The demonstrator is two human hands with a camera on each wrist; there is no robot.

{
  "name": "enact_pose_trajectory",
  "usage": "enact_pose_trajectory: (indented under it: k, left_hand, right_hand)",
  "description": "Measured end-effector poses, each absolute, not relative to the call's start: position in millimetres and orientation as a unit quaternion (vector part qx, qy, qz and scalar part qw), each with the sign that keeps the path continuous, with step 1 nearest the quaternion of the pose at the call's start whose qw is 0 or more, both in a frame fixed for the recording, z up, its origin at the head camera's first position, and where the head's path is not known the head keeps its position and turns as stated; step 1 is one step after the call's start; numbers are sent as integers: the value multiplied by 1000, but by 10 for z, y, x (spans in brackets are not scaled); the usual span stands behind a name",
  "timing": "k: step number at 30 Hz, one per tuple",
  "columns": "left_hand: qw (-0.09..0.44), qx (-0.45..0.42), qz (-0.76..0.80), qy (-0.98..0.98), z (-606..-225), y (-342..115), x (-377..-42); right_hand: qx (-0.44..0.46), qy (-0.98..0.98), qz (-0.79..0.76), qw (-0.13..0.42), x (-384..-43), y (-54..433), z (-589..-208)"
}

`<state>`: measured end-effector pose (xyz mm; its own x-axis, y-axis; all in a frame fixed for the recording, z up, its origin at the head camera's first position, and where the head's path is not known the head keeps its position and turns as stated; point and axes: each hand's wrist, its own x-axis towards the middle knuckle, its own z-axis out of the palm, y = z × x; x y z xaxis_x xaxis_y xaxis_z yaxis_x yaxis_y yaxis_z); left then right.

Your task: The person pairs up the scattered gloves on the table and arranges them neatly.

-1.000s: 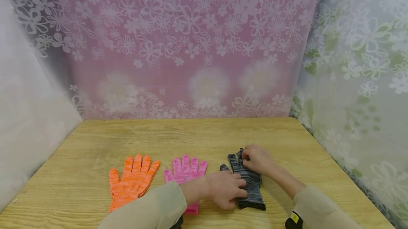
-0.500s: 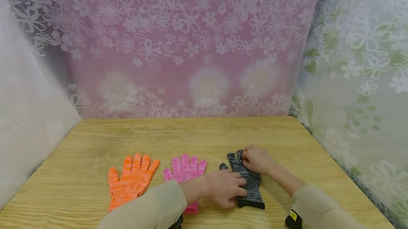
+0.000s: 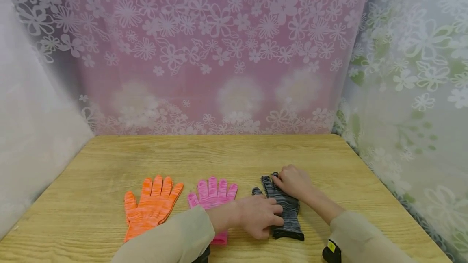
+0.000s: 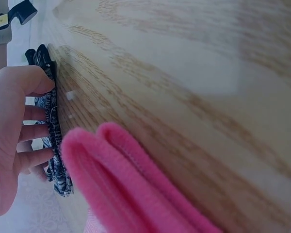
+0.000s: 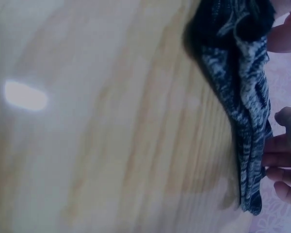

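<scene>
A dark grey-black knit glove lies on the table with its black cuff toward me. My left hand rests across its thumb side and palm; the left wrist view shows those fingers extended to the glove, the thumb apart from them. At the glove's far end, my right hand touches the finger part and hides some of its fingers. In the right wrist view, that hand's thumb stands off from its fingers, which meet the glove's side. A pink glove lies partly under my left forearm.
An orange glove lies flat at the left, its cuff partly behind my left sleeve. All lie on the wood-grain table. A pink flowered curtain hangs behind it, with pale curtains at both sides.
My right hand has shifted slightly, its thumb now lying farther left over the glove's fingers. The left hand and the gloves have stayed in place.
</scene>
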<state>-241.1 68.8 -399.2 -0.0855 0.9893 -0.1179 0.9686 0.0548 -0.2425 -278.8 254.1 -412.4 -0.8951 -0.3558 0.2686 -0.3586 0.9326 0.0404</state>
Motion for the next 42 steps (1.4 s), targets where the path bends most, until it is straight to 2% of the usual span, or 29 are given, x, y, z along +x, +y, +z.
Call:
enact_pose_trajectory:
  k: [14,23,29,37,42]
  left_hand:
    - [44,-672,141,-726,-3994,705,-2395]
    - [44,-673,141,-725,-4012,707,-2406]
    - [39,-673,142,-725,-4016,714,-2415]
    - [46,-673,143,-724,-3998,701,-2412]
    - [48,-671,144,-726,-3993,696,-2408]
  right_hand:
    - [155,-976,31,152,-2799,2495,-4125]
    - [204,-960,3,194,-2801,2547,-4155]
    - [202,-964,-13,172,-2808,2551,-4130]
    - [181,-978,-16,103,-2855,2483,-4024]
    - [196,-976,-33,94,-2898,2468,-4023]
